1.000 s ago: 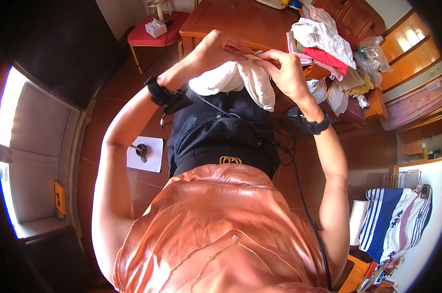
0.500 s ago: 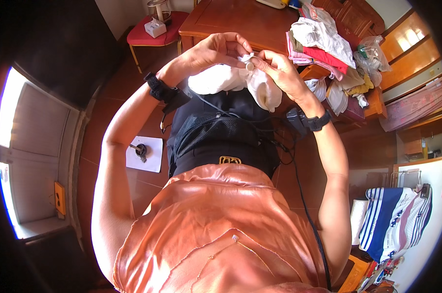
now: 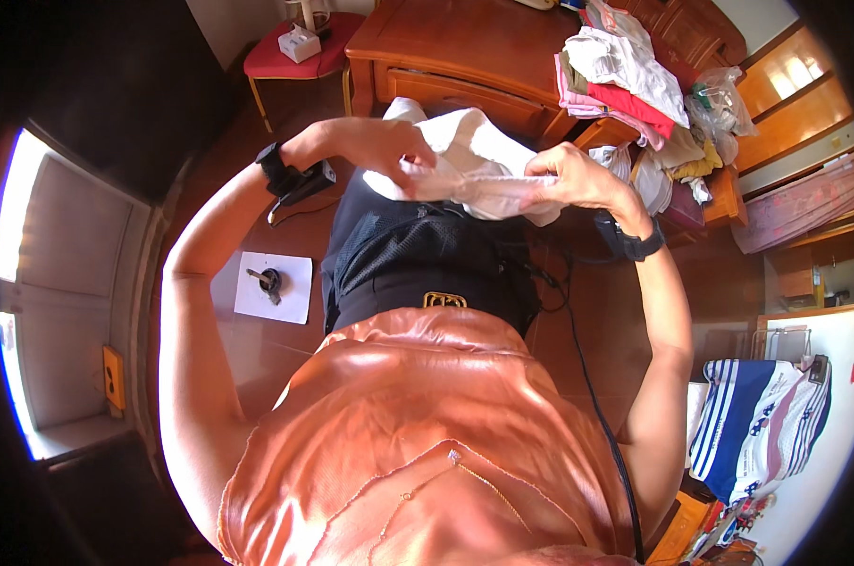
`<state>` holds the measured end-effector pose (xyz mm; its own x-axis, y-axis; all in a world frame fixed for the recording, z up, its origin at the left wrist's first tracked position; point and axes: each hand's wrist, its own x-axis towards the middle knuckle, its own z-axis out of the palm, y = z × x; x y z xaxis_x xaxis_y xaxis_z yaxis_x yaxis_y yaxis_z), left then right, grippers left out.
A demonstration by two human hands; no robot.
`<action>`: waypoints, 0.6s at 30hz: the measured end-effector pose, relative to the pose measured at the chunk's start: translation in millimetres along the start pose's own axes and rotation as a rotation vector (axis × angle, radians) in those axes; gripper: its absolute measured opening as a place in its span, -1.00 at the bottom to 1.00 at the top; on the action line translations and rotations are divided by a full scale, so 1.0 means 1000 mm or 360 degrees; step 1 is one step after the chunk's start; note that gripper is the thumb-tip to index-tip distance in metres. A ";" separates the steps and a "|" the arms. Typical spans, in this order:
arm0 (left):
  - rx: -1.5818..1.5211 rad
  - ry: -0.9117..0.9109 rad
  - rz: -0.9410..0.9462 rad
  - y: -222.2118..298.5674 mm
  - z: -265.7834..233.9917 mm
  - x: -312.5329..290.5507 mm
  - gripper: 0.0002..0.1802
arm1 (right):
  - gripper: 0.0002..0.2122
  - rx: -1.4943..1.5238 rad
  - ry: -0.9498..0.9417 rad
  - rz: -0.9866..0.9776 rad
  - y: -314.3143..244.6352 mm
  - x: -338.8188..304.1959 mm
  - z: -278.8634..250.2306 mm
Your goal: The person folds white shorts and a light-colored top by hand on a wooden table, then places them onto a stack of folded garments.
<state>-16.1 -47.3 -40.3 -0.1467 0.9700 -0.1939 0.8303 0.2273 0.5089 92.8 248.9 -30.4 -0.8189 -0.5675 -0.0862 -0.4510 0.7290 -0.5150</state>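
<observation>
A white cloth garment (image 3: 469,141) hangs between my two hands over my dark-clothed lap, its near edge pulled into a taut band. At one end of this edge, my left hand (image 3: 385,149) pinches the fabric, its fingertips partly turned away. The opposite end is gripped by my right hand (image 3: 583,179), thumb and fingers pressed together on the cloth. The rest of the garment spreads loosely beyond the band. Its exact kind cannot be made out.
Ahead is a brown wooden desk (image 3: 465,47) with a pile of folded clothes (image 3: 625,80) at its right. A red chair (image 3: 328,58) stands far left. On the floor at left, a white sheet (image 3: 295,304) carries a small dark object. A black cable (image 3: 583,363) runs along my right side.
The bunched garment has been opened out and its edge stretched wide. My hands have moved apart and nearer to me. The white round piece near my fingertips is out of sight.
</observation>
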 end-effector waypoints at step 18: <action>0.0750 0.0297 -0.0489 -0.087 -0.018 -0.030 -0.68 | -0.70 -0.0800 0.0329 0.0188 0.087 -0.019 -0.039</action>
<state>-94.0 -94.6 -64.0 -0.4749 0.8742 -0.1009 0.8777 0.4788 0.0175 55.3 337.7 -40.7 -0.9038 -0.4210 0.0766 -0.4245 0.9047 -0.0373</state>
